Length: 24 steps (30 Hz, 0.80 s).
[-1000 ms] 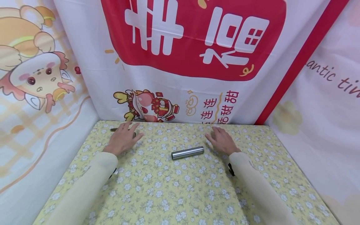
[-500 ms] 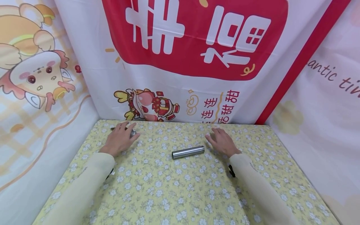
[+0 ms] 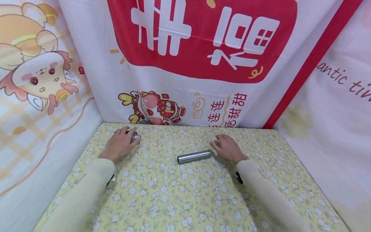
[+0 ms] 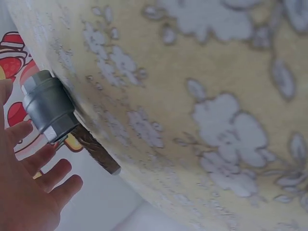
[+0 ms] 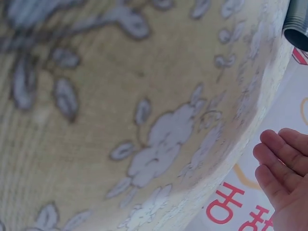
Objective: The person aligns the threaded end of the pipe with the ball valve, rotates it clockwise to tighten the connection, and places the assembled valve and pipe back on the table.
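My left hand [image 3: 118, 145] reaches over a grey metal fitting [image 3: 135, 137] with hexagonal ends, near the back left of the table. In the left wrist view the hand's fingers are loosely spread beside the fitting [image 4: 49, 106], with a gap showing between palm and metal. A brown, rough-surfaced rod-like piece [image 4: 98, 151] extends from behind one end of the fitting. A shiny steel tube [image 3: 194, 157] lies at the middle of the table; its threaded end [image 5: 297, 24] shows in the right wrist view. My right hand [image 3: 229, 148] is just right of the tube, fingers relaxed, holding nothing.
A yellow floral cloth [image 3: 174, 199] covers the table. A white and red printed curtain [image 3: 197, 71] hangs at its back edge, with more printed curtains [image 3: 43, 135] at both sides.
My left hand has moved left and slightly back toward me, uncovering more of the grey fitting. The right hand's fingers have curled in a little. The steel tube stays put.
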{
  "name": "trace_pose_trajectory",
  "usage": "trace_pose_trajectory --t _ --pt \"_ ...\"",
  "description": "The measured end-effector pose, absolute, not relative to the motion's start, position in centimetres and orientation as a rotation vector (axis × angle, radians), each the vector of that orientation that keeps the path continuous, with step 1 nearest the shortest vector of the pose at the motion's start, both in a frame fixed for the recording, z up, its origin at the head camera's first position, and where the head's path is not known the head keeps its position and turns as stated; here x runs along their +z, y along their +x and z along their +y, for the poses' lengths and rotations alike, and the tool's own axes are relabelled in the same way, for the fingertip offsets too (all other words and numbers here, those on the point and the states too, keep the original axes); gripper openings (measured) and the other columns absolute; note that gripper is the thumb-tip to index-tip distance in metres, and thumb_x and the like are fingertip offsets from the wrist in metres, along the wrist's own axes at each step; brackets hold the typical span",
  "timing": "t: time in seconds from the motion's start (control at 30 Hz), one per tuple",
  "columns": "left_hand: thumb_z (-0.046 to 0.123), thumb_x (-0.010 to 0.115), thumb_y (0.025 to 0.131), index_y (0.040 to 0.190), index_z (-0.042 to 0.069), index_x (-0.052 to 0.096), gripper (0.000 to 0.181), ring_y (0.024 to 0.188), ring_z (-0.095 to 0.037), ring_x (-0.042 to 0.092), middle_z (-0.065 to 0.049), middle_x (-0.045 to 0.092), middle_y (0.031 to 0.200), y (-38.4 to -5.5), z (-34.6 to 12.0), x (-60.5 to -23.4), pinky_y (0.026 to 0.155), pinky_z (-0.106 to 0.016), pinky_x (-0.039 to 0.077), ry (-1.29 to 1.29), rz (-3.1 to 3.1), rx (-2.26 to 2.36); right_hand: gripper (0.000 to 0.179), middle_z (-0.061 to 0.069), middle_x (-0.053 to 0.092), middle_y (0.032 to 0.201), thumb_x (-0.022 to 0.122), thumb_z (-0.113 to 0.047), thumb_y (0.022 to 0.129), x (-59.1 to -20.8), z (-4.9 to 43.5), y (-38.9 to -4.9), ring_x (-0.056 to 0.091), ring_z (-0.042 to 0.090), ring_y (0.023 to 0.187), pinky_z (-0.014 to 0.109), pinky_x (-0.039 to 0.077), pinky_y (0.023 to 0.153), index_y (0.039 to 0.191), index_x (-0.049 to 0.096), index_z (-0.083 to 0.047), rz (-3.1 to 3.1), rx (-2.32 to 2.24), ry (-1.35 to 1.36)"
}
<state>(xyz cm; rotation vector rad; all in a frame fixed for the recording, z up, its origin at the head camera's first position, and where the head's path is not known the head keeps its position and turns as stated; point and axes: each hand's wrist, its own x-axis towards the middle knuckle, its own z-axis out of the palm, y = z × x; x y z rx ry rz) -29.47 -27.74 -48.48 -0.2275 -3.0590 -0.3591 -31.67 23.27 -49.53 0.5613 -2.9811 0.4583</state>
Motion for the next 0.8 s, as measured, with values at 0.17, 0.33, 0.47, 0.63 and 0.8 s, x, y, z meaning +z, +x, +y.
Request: trace_pose_trajectory --t 0.17,0.33,0.47,0.63,0.8 --pt "0.059 0.047 0.113 0.17 0.013 0.034 0.075 0.152 -0.059 0.033 -0.033 0.03 0.169 -29.2 -28.2 -48.8 0.119 -0.079 0.037 -0.219 -3.057 -0.389 0.075 0.026 0.06 0.152 0.051 -0.06 0.112 -49.2 22.6 -31.2 0.058 0.046 0.14 0.063 0.048 0.12 0.152 0.058 0.003 -2.979 0.436 0.584" --pt "0.058 0.046 0.114 0.171 0.013 0.033 0.074 0.152 -0.058 0.033 -0.033 0.031 0.167 -28.9 -28.4 -48.9 0.116 -0.08 0.041 -0.226 -3.064 -0.395 0.073 0.024 0.064 0.147 0.051 -0.06 0.112 -49.0 22.0 -30.8 0.062 0.044 0.135 0.061 0.051 0.117 0.149 0.06 0.002 -2.97 0.392 0.615" --pt "0.06 0.044 0.114 0.171 0.014 0.032 0.075 0.152 -0.057 0.032 -0.032 0.031 0.167 -28.9 -28.6 -49.1 0.114 -0.08 0.042 -0.226 -3.067 -0.391 0.071 0.023 0.065 0.145 0.052 -0.059 0.112 -48.8 21.5 -30.5 0.064 0.042 0.132 0.06 0.052 0.117 0.149 0.061 0.002 -2.965 0.382 0.636" --pt "0.059 0.045 0.114 0.172 0.014 0.032 0.074 0.151 -0.057 0.033 -0.033 0.032 0.167 -28.8 -28.8 -49.2 0.112 -0.081 0.042 -0.211 -3.064 -0.403 0.069 0.021 0.066 0.143 0.053 -0.057 0.112 -48.7 21.0 -30.0 0.065 0.04 0.131 0.059 0.053 0.115 0.148 0.062 0.001 -2.952 0.378 0.668" --pt "0.056 0.046 0.114 0.171 0.015 0.033 0.072 0.149 -0.058 0.036 -0.033 0.035 0.164 -28.7 -29.0 -49.4 0.11 -0.081 0.044 -0.202 -3.053 -0.412 0.066 0.02 0.069 0.139 0.053 -0.056 0.113 -48.6 20.5 -29.7 0.067 0.038 0.127 0.057 0.056 0.112 0.145 0.064 0.001 -2.923 0.358 0.718"
